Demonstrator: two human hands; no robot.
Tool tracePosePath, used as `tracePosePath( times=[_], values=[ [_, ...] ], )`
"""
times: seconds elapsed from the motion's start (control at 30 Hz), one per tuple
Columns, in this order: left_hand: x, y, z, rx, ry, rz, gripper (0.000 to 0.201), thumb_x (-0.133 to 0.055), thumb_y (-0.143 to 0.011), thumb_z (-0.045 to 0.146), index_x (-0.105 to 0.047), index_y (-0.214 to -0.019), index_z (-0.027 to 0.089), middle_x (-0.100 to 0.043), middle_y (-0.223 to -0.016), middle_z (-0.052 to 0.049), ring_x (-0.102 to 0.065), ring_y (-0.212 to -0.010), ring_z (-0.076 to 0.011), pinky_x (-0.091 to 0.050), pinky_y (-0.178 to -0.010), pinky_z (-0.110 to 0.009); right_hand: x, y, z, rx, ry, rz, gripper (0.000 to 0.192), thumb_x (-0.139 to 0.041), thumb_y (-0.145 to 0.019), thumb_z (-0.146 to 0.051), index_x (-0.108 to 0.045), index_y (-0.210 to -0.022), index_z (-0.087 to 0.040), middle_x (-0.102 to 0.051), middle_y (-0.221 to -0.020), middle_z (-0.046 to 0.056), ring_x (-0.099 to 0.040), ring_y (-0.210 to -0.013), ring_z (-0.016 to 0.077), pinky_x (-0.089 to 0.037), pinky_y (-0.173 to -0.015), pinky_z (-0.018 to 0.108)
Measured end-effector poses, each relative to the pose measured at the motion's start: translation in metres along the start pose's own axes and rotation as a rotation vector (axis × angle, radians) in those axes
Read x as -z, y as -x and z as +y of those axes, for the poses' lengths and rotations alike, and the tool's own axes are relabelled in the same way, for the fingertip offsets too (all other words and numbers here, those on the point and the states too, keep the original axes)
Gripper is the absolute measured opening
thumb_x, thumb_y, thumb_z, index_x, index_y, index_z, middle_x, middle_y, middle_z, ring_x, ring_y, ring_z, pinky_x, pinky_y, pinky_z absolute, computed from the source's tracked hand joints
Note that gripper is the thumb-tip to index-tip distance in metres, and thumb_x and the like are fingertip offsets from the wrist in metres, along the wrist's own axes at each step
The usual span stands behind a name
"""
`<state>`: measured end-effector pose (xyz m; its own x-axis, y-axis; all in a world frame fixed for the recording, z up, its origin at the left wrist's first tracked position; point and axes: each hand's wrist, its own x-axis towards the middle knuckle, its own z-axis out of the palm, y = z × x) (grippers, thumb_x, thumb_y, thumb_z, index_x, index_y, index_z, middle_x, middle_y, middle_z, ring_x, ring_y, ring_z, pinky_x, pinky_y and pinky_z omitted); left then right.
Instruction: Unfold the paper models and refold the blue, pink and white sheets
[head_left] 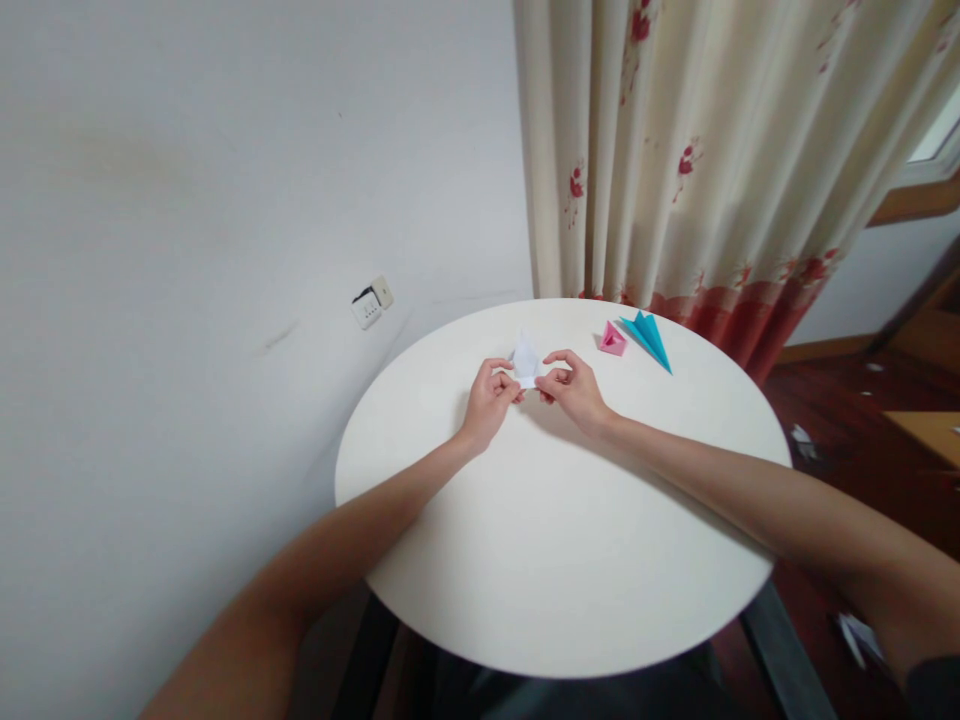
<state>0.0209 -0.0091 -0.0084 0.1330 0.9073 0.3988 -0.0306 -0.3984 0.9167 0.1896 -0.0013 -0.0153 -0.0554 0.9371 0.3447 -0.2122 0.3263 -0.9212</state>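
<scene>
Hands [532,390] pinching white paper [526,358] between.

The white folded piece [526,358], pinched between the left hand [491,398] and the right hand [576,388], is thin matt paper with sharp creases; the pink piece [612,340] and the blue piece [651,338] beside it are likewise matt coloured paper. The round table [555,540] has a smooth cream top of low sheen. The curtain [712,160] is soft printed cloth, the wall [187,200] matt painted plaster with scuff marks, and the floor [840,400] glossy reddish wood.
</scene>
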Motion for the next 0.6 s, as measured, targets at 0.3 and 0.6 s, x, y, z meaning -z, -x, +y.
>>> tracePosePath(
  times=[0.3,0.6],
  values=[
    [0.0027,-0.0034,-0.0045,-0.008,0.089,-0.016,0.02,-0.072,-0.079,0.032,-0.069,-0.093,0.018,-0.067,-0.077,-0.001,-0.063,-0.07,-0.0145,-0.05,-0.07,-0.028,-0.0004,0.0022,-0.007,0.091,0.002,-0.055,0.019,-0.071,-0.074,-0.036,-0.071,-0.083,-0.019,-0.065,-0.064,-0.001,-0.056,-0.055,0.0135,-0.046,-0.056,0.029],
    [0.0017,-0.0003,-0.0004,0.002,0.068,0.019,0.025,-0.069,-0.081,0.042,-0.072,-0.084,0.017,-0.072,-0.085,-0.006,-0.066,-0.079,-0.0192,-0.053,-0.077,-0.034,0.0021,0.0044,-0.0084,0.087,0.018,-0.089,0.026,-0.072,-0.077,-0.043,-0.074,-0.08,-0.018,-0.066,-0.067,0.001,-0.058,-0.06,0.015,-0.049,-0.06,0.031]
  ],
)
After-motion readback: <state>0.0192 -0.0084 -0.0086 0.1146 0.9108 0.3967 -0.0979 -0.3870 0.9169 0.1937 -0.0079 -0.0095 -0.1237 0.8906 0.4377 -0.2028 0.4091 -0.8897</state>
